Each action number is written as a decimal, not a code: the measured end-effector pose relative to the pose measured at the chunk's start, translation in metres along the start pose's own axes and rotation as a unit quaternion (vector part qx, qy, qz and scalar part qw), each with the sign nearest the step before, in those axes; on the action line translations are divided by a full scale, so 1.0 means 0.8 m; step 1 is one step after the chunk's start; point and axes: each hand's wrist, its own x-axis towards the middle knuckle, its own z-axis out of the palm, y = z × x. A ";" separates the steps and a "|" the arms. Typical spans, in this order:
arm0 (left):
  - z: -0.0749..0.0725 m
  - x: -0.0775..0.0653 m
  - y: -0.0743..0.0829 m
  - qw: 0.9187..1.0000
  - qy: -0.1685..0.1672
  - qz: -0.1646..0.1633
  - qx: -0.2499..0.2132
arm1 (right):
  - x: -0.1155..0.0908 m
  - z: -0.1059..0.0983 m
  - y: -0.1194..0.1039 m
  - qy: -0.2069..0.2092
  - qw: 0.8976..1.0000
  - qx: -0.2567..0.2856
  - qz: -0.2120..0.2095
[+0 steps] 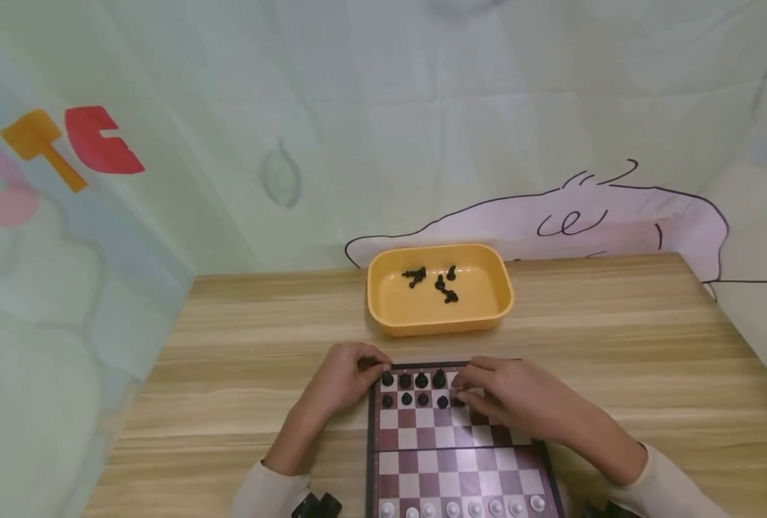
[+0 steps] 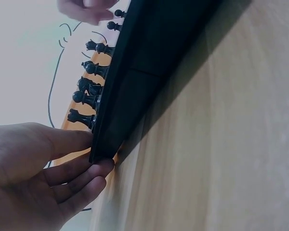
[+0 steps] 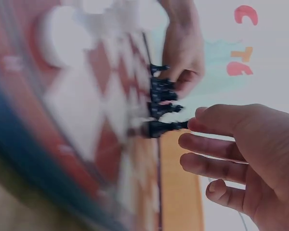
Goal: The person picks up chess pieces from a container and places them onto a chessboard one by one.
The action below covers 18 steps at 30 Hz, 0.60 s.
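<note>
Well, the left hand (image 1: pixel 346 378) pinches the thin checkered board (image 1: pixel 447 460) — right hand (image 1: pixel 519 394), by knobbed black pieces (image 1: pixel 421 380), grip unclear.

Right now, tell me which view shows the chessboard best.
The head view: the chessboard is seen from above, most squares clear, though the right hand covers some and the frame cuts its near end. The left wrist view shows just a dark outer face; the right wrist view, squares close up but blurred.
</note>
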 end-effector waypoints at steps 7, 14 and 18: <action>-0.001 0.000 -0.001 1.000 -0.001 0.010 -0.001 | 0.024 -0.031 0.005 0.005 1.000 -0.013 0.003; 0.000 -0.001 -0.002 1.000 -0.005 0.008 -0.010 | 0.062 -0.061 0.011 0.016 0.999 -0.046 0.007; -0.001 -0.001 -0.002 1.000 -0.004 0.008 -0.010 | 0.087 -0.072 0.017 0.010 0.998 -0.061 0.003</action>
